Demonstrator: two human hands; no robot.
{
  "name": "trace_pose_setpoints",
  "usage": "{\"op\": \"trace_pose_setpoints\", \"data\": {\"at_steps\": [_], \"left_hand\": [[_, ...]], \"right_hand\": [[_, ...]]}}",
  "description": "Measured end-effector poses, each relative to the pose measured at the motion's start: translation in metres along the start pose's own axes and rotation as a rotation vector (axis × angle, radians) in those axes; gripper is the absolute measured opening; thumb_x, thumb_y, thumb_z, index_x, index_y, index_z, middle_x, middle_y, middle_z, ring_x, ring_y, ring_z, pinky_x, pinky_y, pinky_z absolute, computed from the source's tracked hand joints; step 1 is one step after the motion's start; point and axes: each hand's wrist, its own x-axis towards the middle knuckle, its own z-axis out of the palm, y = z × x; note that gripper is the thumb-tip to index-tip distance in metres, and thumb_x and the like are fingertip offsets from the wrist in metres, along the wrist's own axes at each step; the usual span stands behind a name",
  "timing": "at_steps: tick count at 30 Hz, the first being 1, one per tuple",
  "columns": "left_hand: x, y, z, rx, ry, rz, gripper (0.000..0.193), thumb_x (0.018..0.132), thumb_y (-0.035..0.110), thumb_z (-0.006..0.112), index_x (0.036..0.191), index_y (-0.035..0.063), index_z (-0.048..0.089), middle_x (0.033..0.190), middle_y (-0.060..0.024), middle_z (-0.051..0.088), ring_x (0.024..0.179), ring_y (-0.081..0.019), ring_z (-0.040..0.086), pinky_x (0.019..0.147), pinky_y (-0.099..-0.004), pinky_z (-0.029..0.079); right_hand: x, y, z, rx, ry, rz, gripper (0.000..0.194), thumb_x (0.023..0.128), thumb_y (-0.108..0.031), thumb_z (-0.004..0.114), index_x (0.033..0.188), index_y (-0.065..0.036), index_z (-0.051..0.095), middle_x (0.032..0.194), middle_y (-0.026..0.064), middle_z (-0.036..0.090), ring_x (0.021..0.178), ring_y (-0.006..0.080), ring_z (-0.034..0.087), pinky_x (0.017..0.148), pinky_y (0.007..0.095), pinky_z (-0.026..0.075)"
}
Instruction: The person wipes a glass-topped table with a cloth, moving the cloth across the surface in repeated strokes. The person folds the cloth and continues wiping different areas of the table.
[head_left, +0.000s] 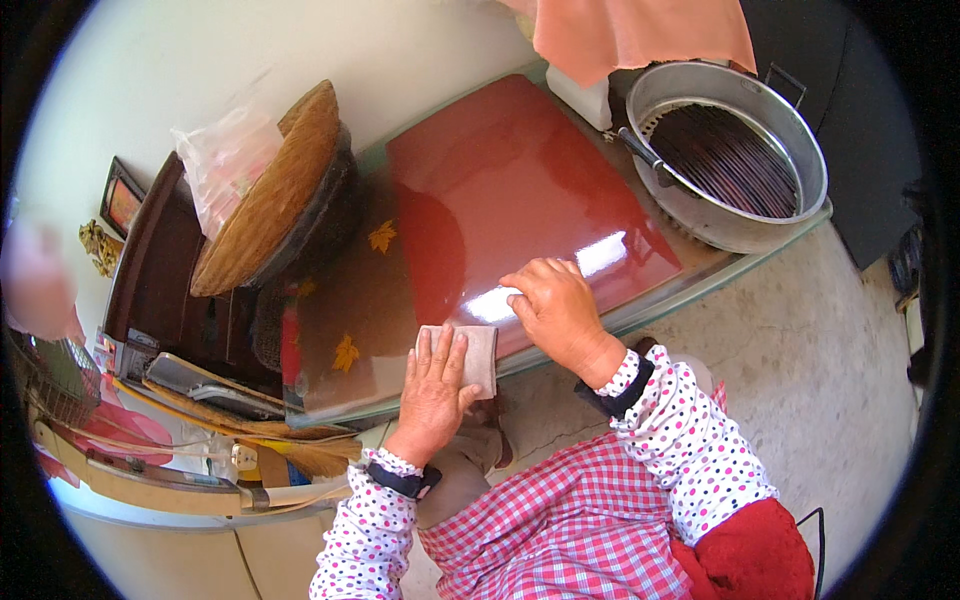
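Observation:
My left hand (435, 390) lies palm down on a folded beige cloth (480, 360) at the near edge of a glass-topped table (375, 300). Its fingers stretch flat across the cloth, and the thumb rests by the cloth's near side. My right hand (559, 319) is at the near edge of a glossy red sheet (510, 180), its fingers loosely bent and the thumb apart. Nothing shows in it; whether it touches the surface I cannot tell. Bright reflections cross the red sheet beside it.
A large metal pot (727, 157) with dark rods inside and a black-handled tool (641, 150) on its rim stands at right. A wide brown basket-like vessel (270, 210) leans tilted at left, beside a plastic bag (232, 165). Peach cloth (645, 34) hangs at the back.

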Motion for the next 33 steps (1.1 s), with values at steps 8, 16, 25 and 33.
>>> {"op": "trace_pose_setpoints", "data": {"at_steps": [8, 16, 25, 33], "left_hand": [[0.015, -0.004, 0.0, 0.077, -0.014, 0.109, 0.079, 0.094, 0.039, 0.07, 0.158, 0.0052, 0.038, 0.167, -0.0194, 0.029, 0.155, -0.0442, 0.022, 0.126, -0.0554, 0.02], [0.036, 0.013, 0.003, 0.051, 0.022, 0.071, 0.076, 0.098, 0.044, 0.063, 0.158, 0.0037, 0.038, 0.166, -0.0201, 0.032, 0.155, -0.0446, 0.023, 0.126, -0.0542, 0.018], [0.079, -0.005, 0.007, -0.079, -0.049, 0.118, 0.073, 0.107, 0.056, 0.04, 0.161, 0.0063, 0.033, 0.17, -0.0175, 0.023, 0.158, -0.0419, 0.016, 0.127, -0.0535, 0.014], [0.112, -0.023, 0.0, -0.252, -0.055, 0.078, 0.062, 0.107, 0.046, 0.048, 0.16, 0.0157, 0.039, 0.17, -0.0118, 0.027, 0.158, -0.0356, 0.019, 0.127, -0.0548, 0.014]], "right_hand": [[0.003, -0.003, 0.008, 0.014, 0.001, -0.004, 0.016, 0.088, -0.012, 0.068, 0.101, -0.006, 0.075, 0.099, 0.0101, 0.07, 0.098, 0.0317, 0.064, 0.091, 0.046, 0.047], [0.001, -0.005, 0.017, 0.027, 0.006, -0.038, 0.017, 0.087, -0.014, 0.068, 0.101, -0.007, 0.074, 0.097, 0.0113, 0.068, 0.098, 0.0319, 0.064, 0.091, 0.0458, 0.048], [0.0, -0.001, 0.013, 0.022, 0.01, -0.024, 0.018, 0.086, -0.013, 0.067, 0.102, -0.008, 0.074, 0.096, 0.0106, 0.068, 0.098, 0.0326, 0.063, 0.091, 0.0464, 0.048], [0.003, 0.01, -0.003, 0.027, 0.01, 0.017, 0.019, 0.087, -0.012, 0.066, 0.104, -0.008, 0.075, 0.098, 0.0105, 0.068, 0.1, 0.0315, 0.063, 0.092, 0.0458, 0.047]]}}
